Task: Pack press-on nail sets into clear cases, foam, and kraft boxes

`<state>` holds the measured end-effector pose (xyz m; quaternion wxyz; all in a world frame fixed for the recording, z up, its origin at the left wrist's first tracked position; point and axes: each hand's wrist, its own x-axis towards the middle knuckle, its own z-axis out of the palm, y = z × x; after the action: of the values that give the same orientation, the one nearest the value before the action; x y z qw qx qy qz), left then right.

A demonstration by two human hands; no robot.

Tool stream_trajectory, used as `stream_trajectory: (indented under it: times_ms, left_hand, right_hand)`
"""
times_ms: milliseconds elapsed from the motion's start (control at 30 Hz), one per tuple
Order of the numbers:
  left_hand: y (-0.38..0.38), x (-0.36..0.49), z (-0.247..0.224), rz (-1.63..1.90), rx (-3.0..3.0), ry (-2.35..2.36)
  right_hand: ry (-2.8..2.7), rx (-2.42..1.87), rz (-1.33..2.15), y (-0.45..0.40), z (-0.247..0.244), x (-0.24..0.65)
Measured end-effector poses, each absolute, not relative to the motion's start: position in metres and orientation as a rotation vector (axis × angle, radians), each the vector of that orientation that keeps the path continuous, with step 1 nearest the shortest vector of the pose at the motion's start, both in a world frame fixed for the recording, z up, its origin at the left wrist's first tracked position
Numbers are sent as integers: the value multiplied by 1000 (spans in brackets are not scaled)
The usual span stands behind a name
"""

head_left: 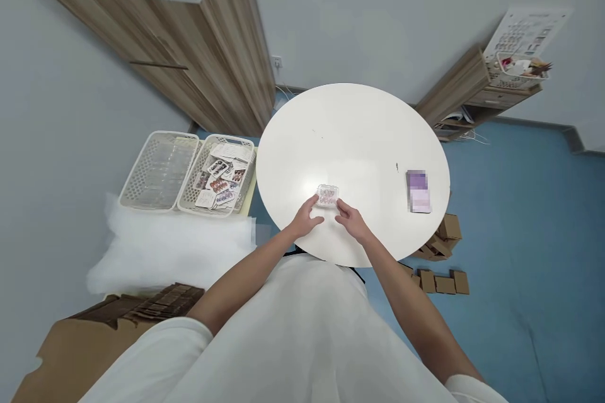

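Observation:
A small clear plastic box (328, 196) with rows of pinkish press-on nails showing through it is at the near middle of a white oval table (354, 126). My left hand (306, 219) grips its left edge with the fingertips, the thumb pointing inward. At the opposite edge, my right hand (351, 220) holds the right side the same way. Whether the box rests on the tabletop or is slightly raised, I cannot tell. On the table's right side lies a blurred purple phone-like rectangle (418, 191). A tiny dark item (397, 167) is to its left.
Left of the table, one white basket (217, 176) holds nail cards and another (158, 170) holds clear plastic boxes. White wrapping sheets (174, 245) and a large carton (85, 352) are nearer me. Small brown boxes (444, 283) sit on the floor at right. A wooden cabinet (227, 44) stands behind.

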<state>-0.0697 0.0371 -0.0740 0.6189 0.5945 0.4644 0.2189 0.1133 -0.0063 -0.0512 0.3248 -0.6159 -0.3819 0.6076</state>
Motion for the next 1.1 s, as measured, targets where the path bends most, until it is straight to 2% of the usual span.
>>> stream_trajectory:
  times_ms: [267, 733, 1100]
  left_hand:
    - [-11, 3, -88, 299, 1426, 1038]
    - [-37, 40, -85, 264, 1418, 1383]
    - [-64, -5, -87, 25, 2038, 1422]
  right_hand:
    - [-1095, -1716, 1511, -70, -76, 184]
    - [-1418, -1664, 1500, -68, -99, 209]
    - [-2263, -1765, 786, -97, -103, 191]
